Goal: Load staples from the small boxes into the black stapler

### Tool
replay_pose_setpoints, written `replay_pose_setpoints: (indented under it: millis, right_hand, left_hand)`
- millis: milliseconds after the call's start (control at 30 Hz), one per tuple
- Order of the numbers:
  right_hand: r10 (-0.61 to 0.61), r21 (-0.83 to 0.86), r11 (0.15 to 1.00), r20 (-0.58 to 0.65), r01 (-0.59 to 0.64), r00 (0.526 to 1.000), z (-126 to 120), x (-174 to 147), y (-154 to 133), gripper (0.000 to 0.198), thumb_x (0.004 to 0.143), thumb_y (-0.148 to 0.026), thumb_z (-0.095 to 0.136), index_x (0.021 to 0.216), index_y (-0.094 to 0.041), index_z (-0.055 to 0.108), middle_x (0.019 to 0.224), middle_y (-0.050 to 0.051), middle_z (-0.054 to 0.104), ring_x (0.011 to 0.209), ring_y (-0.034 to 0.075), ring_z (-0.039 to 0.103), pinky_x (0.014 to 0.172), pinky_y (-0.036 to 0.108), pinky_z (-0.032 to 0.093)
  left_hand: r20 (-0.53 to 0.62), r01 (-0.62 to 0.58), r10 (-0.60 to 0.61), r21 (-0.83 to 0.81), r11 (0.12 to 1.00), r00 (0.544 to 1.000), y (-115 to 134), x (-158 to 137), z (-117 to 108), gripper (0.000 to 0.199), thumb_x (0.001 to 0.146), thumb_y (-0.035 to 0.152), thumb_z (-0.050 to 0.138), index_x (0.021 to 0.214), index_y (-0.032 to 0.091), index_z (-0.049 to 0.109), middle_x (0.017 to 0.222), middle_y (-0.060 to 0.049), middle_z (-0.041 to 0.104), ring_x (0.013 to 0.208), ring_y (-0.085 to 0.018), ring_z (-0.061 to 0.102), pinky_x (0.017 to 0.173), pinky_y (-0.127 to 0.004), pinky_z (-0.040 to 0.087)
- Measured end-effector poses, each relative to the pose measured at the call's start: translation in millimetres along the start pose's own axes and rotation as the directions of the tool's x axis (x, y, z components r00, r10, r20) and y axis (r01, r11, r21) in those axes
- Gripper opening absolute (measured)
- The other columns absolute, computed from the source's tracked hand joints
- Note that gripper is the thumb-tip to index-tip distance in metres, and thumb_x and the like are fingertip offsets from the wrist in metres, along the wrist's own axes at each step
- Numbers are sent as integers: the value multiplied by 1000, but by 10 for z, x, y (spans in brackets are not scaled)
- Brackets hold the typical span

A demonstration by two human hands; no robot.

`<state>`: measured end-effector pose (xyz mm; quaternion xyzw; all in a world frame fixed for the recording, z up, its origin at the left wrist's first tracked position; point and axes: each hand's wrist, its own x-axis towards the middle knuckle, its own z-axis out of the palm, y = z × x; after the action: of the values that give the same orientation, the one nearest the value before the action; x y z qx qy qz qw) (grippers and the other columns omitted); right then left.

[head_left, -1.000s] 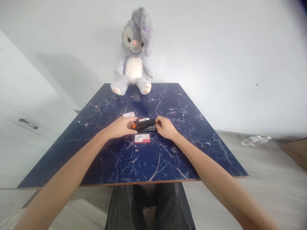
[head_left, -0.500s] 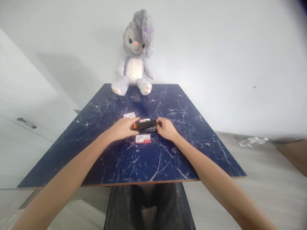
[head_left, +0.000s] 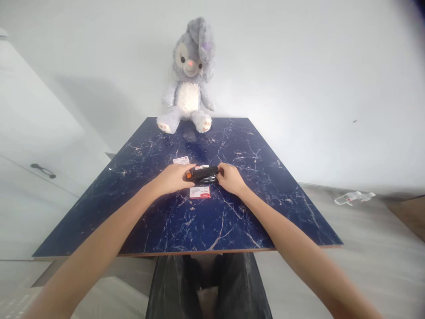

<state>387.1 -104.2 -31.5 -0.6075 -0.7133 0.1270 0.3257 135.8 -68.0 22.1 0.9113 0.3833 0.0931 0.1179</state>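
A black stapler with an orange part at its left end lies crosswise on the blue marbled table. My left hand grips that orange-tipped end, thumb and fingers on either side. At the other end my right hand has its fingers closed on the stapler. A small white and red box lies just in front of the stapler. Behind it sits another small box, partly covered by the stapler. A third white and red box lies behind my left hand.
A grey plush rabbit sits at the table's far edge against the wall. On the floor to the right lies a white and clear object, near a brown cardboard piece. A white door with a dark handle stands at the left.
The whole view has shifted slightly right and down. Both hands keep their hold on the stapler, and the boxes stay in the same places on the table.
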Motion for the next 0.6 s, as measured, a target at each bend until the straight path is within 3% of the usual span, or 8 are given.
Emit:
replay_pose_setpoints:
  millis: [133,267,367,500,600]
  right_hand:
    - [38,-23,999,-36,-38,999,12,31,25,12,83,-18,56,90,-21,66,80,0,72,71,16,63,71,26,43]
    - [104,-112,987,-81,-113,991,-16,37,56,15,88,-24,56,98,-24,67,78,0,73,72,19,66,72,28,45]
    - [114,-115,986,-63,-121,991,-51,35,41,20,92,-23,51,104,-24,67,77,0,74,75,20,69,75,28,47]
    - [112,-78,990,-31,-114,993,-91,15,-17,30,91,-15,47,115,-24,64,84,2,76,84,22,73,80,29,49]
    - [115,-51,992,-8,-115,993,-127,-6,-44,34,92,-13,45,119,-24,63,88,2,78,88,23,73,83,31,50]
  left_hand:
    - [-4,43,-43,87,995,999,49,-12,-19,54,78,45,69,129,28,62,101,-3,75,89,-26,70,70,-31,47]
    - [-50,88,-83,111,990,995,115,-11,32,58,78,47,69,133,31,59,98,-3,75,89,-28,70,70,-33,49]
    - [-95,87,-83,45,995,992,212,-15,130,63,80,52,68,137,28,56,98,-5,75,88,-28,70,71,-34,50]
    - [-83,-31,20,-135,990,996,290,-25,234,54,92,52,55,140,26,54,99,-5,76,86,-24,71,78,-35,52]
    - [-215,-25,3,-101,995,977,175,-10,192,42,98,44,46,131,23,63,111,-7,74,98,-24,67,90,-37,50]
